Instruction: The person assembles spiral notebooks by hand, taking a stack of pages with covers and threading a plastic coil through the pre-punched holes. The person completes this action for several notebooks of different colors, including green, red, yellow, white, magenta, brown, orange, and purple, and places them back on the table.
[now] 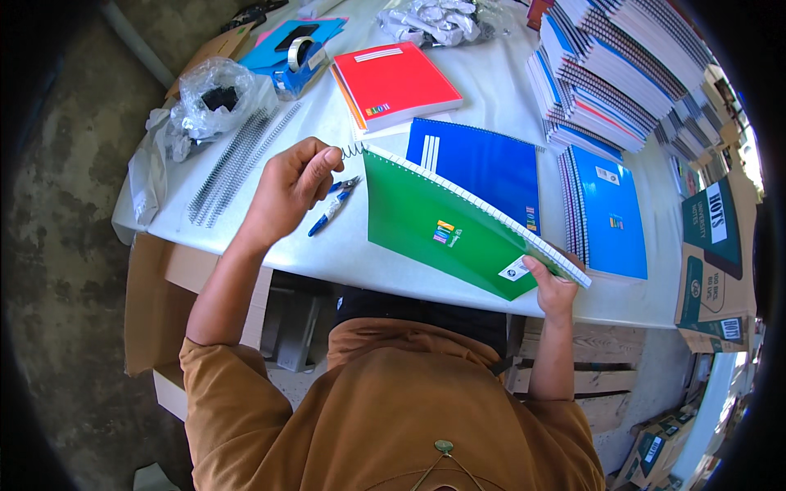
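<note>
My right hand [553, 286] grips a green-covered notebook [426, 221] by its lower right corner, thumb on the cover beside a small white label. The notebook is held tilted above the table, its white page edge with punched holes facing up. At its upper left corner a short stretch of wire spiral [352, 150] sticks out. My left hand [296, 184] is closed in a pinch at the free end of that spiral. Blue-handled pliers [332, 209] lie on the table just below the left hand. Behind the green notebook lies a dark blue notebook [483, 164], partly covered.
Loose wire spirals [233, 164] lie at the left, near a clear plastic bag [213, 94]. Further back are a tape dispenser [299, 69] and red notebooks [397, 78]. Tall stacks of spiral notebooks [614, 74] and a light blue pile [610, 213] stand at the right, beside a carton [716, 262].
</note>
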Motion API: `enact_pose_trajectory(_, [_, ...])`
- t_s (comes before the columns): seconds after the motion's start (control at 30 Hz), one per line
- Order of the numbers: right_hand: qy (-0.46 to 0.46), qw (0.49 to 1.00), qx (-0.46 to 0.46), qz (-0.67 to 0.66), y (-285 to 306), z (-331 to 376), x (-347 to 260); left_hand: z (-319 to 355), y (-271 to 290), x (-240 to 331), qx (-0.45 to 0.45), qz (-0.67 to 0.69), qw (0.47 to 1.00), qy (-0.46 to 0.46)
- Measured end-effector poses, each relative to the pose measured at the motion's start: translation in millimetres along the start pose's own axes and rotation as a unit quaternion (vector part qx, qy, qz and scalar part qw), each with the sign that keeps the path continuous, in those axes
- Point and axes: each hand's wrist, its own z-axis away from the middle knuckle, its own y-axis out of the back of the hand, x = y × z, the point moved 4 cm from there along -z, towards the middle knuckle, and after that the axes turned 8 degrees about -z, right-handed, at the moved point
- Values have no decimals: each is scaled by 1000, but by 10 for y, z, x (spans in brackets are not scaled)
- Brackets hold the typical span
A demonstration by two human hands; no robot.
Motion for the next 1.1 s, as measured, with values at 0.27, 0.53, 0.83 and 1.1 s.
enact_pose_trajectory(0.27, [-30,996,-6,-81,100,69,123,-95,232,322,-128,13,990,-65])
enact_pose_trajectory(0.53, [-17,998,-40,-34,68,20,8,-147,99,680,-103,-259,951,-132])
enact_pose_trajectory(0.83, [-34,996,-32,-82,71,64,55,-140,47,895,-95,-290,938,-166])
enact_pose_trajectory(1.1, [29,993,-106,40,-10,-54,-145,-124,79,915,-181,-300,928,-127])
